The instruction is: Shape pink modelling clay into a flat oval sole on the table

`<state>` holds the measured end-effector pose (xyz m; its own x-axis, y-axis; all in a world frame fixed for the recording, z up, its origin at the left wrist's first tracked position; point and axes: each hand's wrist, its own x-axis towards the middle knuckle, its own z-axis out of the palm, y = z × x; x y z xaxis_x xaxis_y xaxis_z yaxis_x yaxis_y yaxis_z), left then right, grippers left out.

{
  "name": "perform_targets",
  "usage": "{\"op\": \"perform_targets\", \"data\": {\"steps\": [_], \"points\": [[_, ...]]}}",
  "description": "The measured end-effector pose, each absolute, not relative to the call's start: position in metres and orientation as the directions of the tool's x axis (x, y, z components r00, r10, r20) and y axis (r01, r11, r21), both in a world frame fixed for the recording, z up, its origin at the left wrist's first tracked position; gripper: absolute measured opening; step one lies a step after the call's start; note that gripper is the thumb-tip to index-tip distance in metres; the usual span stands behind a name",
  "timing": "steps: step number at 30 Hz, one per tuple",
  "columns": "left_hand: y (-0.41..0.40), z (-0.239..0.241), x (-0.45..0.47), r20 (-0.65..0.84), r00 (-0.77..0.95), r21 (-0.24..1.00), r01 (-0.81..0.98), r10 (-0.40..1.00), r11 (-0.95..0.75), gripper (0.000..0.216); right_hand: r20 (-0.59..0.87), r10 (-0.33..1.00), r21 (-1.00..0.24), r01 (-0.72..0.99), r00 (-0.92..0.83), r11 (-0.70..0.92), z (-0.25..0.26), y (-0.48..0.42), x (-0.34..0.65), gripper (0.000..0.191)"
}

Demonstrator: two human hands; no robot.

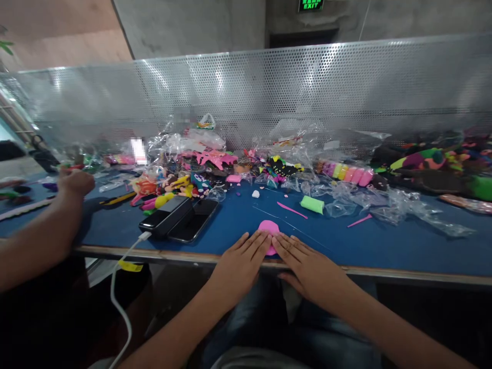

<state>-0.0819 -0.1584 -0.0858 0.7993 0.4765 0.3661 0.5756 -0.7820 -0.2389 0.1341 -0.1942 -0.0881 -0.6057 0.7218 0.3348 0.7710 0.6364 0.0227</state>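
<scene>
A flattened piece of pink modelling clay (269, 226) lies on the blue table (234, 220) near its front edge. My left hand (243, 259) rests on the clay's left side, fingers stretched out and fingertips pressing it. From the other side my right hand (302, 259) lies flat on it too, its fingertips almost meeting those of the left. Part of the clay is hidden under the fingers. Beyond it are a pink modelling tool (292, 210), a green clay block (312, 204) and a small white lump (255, 194). Another pink tool (360, 221) lies farther right.
A black power bank (166, 215) with a white cable (114, 287) and a phone (194, 220) lie left of my hands. Clay figures (213, 158) and clear wrappers (403, 205) line the back before a perforated metal screen (246, 87). Another person's arm (46, 236) reaches in at left.
</scene>
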Motion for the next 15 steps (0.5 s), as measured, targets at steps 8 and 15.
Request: {"op": "perform_targets", "data": {"steps": [8, 15], "points": [[-0.159, -0.084, -0.061, 0.299, 0.845, -0.322, 0.527, 0.444, -0.786, 0.055, 0.449, 0.823, -0.178, 0.868, -0.347, 0.463, -0.056, -0.182, 0.160, 0.052], [-0.159, -0.075, -0.056, 0.325, 0.834, -0.343, 0.544, 0.447, -0.766, 0.056, 0.479, 0.819, -0.181, 0.876, -0.317, 0.446, -0.057, -0.176, 0.157, 0.045]]}}
